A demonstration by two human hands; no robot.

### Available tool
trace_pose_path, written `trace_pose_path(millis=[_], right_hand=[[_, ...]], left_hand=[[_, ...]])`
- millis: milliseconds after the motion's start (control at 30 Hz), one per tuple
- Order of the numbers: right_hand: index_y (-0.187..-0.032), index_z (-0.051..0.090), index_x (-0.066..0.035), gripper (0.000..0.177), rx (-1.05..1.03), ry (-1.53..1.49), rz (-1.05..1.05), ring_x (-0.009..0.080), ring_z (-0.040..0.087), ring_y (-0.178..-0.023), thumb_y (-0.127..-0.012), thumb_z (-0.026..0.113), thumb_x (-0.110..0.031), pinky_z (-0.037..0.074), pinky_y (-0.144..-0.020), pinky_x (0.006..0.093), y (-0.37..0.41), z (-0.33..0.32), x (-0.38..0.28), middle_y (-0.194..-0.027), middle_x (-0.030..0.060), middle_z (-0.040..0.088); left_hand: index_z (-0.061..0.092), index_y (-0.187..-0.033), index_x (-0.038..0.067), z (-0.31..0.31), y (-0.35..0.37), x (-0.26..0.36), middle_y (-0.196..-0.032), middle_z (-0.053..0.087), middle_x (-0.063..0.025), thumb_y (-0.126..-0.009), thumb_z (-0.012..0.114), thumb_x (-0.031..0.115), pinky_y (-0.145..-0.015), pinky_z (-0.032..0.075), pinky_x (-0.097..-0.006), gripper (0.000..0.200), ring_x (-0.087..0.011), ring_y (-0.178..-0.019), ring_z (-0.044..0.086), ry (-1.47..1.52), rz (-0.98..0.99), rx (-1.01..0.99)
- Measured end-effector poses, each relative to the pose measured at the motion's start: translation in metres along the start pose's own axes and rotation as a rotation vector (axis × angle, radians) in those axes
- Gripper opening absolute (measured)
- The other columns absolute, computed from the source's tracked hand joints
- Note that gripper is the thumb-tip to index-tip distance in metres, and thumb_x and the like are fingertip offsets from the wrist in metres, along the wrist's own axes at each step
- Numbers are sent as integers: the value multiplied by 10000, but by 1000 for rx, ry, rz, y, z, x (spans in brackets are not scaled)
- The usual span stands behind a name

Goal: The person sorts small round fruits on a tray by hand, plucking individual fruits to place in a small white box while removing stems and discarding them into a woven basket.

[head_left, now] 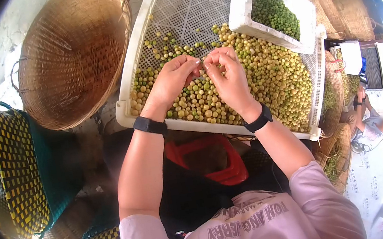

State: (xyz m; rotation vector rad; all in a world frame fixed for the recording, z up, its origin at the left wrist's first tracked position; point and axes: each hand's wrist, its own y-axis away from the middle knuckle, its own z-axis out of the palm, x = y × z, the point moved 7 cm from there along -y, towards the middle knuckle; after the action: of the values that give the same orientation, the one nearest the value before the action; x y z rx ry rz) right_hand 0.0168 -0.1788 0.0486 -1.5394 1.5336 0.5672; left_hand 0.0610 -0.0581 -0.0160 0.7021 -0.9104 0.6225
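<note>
The left hand [172,82] and right hand [227,73] are pinching closed above fruit [269,78] in the tray [127,79] (anything held is too small to tell); slackening fingertips could be losing a piece.

Yellow and green fruits [279,81] on your white, hole-patterned tray [179,7].
Atop the tray, your white foam box [268,37] shows deeper green fruits [276,17]; to its left, you have a brown woven basket [76,57] and a black-and-yellow checked basket [17,165]; on your side, red plastic [232,165] and your mauve shirt [257,228].
</note>
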Motion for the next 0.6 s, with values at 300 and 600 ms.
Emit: trace_pose_path(millis=[300, 600], right_hand=[[-903, 610, -35, 93, -87, -84, 68, 156, 528, -839, -827, 657, -10, 457, -738, 276, -2, -2, -3, -978, 56, 529], [-930, 632, -66, 81, -82, -449, 236, 85, 507, -777, -865, 675, -48, 466, -687, 230, -2, 4, 21, -977, 12, 486]], left_hand=[[592, -890, 88, 3, 3, 0, -789, 548, 54, -968, 545, 244, -596, 345, -181, 181, -18, -665, 425, 4, -36, -23], [614, -979, 103, 8, 3, -3, -880, 583, 63, -977, 541, 231, -705, 407, -161, 147, -13, -770, 498, 167, -74, -46]])
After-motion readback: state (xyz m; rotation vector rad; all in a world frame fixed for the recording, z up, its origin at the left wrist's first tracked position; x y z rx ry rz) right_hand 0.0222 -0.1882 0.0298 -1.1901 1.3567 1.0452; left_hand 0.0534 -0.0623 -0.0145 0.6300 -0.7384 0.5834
